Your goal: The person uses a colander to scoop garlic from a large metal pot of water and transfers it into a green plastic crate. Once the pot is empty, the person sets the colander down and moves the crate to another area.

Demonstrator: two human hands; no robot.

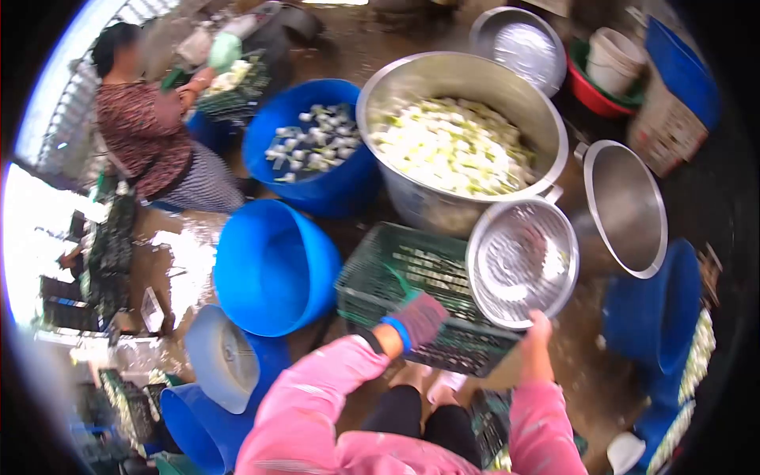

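My right hand [538, 328] grips the near rim of a shiny metal basin [522, 257], which is tilted over the right side of a green plastic crate [372, 257]. The basin's inside looks nearly bare, with bright reflections. My left hand [419, 318], in a purple-grey glove with a blue cuff, is curled over the crate's near side. A thin bright green strip [400, 277] shows just beyond its fingers; I cannot tell what the fingers hold. Behind the crate stands a large metal pot [412, 186] full of white and pale green vegetable pieces [451, 146].
A blue tub [277, 265] stands left of the crate; another blue tub [261, 150] behind it holds white pieces. Two metal bowls [625, 210] [518, 51] are at the right and back. A person [146, 131] works over a crate at the back left. The floor is wet.
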